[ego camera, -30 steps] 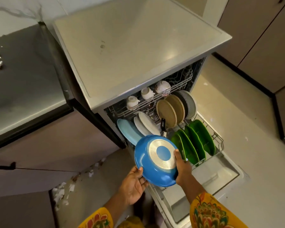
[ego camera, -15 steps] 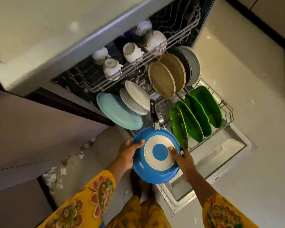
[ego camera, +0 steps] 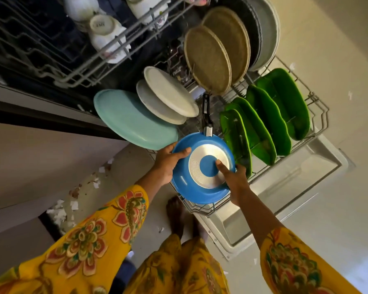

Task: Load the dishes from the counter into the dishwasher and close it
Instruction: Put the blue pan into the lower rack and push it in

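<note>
Dishwasher lower rack (ego camera: 319, 115) pulled out over the open door (ego camera: 285, 200), holding upright plates. Blue frying pan (ego camera: 185, 183) at the rack's near end, underside up, handle pointing inward. Left hand (ego camera: 168, 164) and right hand (ego camera: 236, 179) both grasp its rim.

The bottom rack (ego camera: 319, 115) is made of wire and is pulled out over the open door (ego camera: 285, 183). Plates stand on edge in it. There is a light blue plate (ego camera: 134, 119), two white plates (ego camera: 168, 98), two brown plates (ego camera: 217, 58), a grey plate (ego camera: 266, 30) and four green dishes (ego camera: 270, 119). A blue pan (ego camera: 200, 168) sits at the front of the rack. The top rack (ego camera: 77, 66) holds white cups (ego camera: 106, 37) turned upside down.
</note>
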`<state>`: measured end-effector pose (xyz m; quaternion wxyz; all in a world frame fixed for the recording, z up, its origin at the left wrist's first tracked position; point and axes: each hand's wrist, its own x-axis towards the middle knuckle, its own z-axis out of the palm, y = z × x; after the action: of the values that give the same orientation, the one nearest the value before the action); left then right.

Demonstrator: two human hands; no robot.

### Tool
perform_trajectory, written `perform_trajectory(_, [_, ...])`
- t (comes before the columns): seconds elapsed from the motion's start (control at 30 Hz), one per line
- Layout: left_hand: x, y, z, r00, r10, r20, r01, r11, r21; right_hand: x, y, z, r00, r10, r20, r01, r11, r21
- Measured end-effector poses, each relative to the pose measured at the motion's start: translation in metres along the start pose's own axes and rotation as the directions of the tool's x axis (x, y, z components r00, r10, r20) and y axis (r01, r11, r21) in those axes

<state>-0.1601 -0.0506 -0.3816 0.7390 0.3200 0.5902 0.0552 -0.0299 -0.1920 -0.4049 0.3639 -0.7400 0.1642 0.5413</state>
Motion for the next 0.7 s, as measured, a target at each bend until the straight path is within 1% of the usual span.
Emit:
perform_trajectory(0.07, [0.006,-0.001,0.000,1.000,-0.001,-0.009,0.001,1.000,0.002,0.008,0.002,0.004,0.999,0.004,-0.035,-0.007,0.996,-0.084])
perform_trajectory(0.13, [0.012,-0.002,-0.002,1.000,0.000,-0.018,0.001,1.000,0.012,0.015,0.006,0.007,0.999,0.004,-0.042,-0.011,0.985,-0.171])
perform_trajectory(0.27, [0.020,-0.005,-0.005,0.999,0.005,-0.037,-0.004,0.999,0.047,0.021,0.006,0.009,0.999,-0.022,0.027,0.027,0.978,-0.206])
perform_trajectory(0.4, [0.024,-0.010,-0.001,0.999,0.003,-0.054,0.001,0.997,0.075,0.027,0.007,0.005,0.998,-0.019,0.059,0.028,0.985,-0.167])
perform_trajectory(0.47, [0.025,-0.012,0.001,0.998,0.013,-0.065,-0.008,0.997,0.080,0.028,0.005,0.003,0.998,-0.017,0.067,0.031,0.975,-0.220])
perform_trajectory(0.57, [0.027,-0.017,0.005,0.996,0.040,-0.074,-0.033,0.995,0.089,0.031,0.000,0.002,0.994,-0.025,0.106,0.063,0.928,-0.367])
perform_trajectory(0.63, [0.030,-0.019,0.006,0.996,0.052,-0.079,-0.045,0.994,0.097,0.033,-0.004,0.003,0.993,0.004,0.120,0.043,0.922,-0.386])
perform_trajectory(0.7, [0.032,-0.020,0.005,0.994,0.071,-0.077,-0.064,0.993,0.098,0.034,-0.007,0.006,0.994,0.009,0.106,0.037,0.906,-0.421])
